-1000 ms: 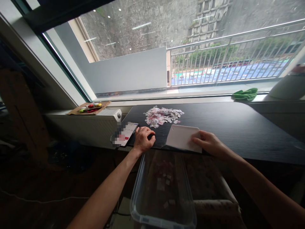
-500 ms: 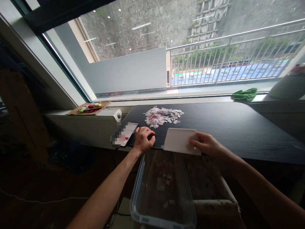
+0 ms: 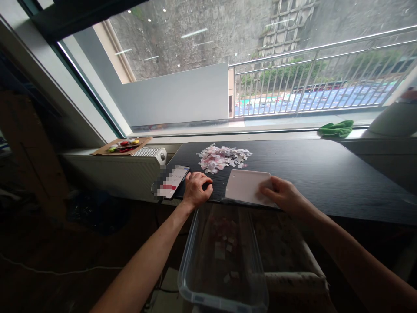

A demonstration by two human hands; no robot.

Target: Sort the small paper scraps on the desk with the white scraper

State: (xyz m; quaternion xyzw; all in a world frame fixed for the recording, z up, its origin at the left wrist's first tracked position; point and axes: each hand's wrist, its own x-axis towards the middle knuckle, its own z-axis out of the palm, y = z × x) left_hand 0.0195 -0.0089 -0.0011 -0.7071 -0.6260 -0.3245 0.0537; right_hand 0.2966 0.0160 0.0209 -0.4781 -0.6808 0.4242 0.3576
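Note:
My right hand [image 3: 280, 191] grips a white plastic scraper [image 3: 246, 186] by its right end, thumb on top. The flat, rounded scraper has a small hole in one corner and is over the near edge of the dark table [image 3: 302, 167]. My left hand [image 3: 197, 190] rests at the table edge with curled fingers; whether the dark patch inside them is an object, I cannot tell. Beside it lies a phone [image 3: 176, 180] with a lit screen. Beyond both hands sits a pile of small paper scraps [image 3: 221, 158]. Below the edge stands a clear plastic bin [image 3: 224, 300] holding some scraps.
A radiator [image 3: 130, 174] stands left of the table, with cardboard and small colourful items [image 3: 125, 145] on top. A green cloth [image 3: 336, 129] lies on the windowsill at the back right. A worn box-like surface [image 3: 286, 248] is right of the bin.
My right hand has moved the scraper slightly up and away from me, further onto the table. My left hand and the scrap pile look unchanged.

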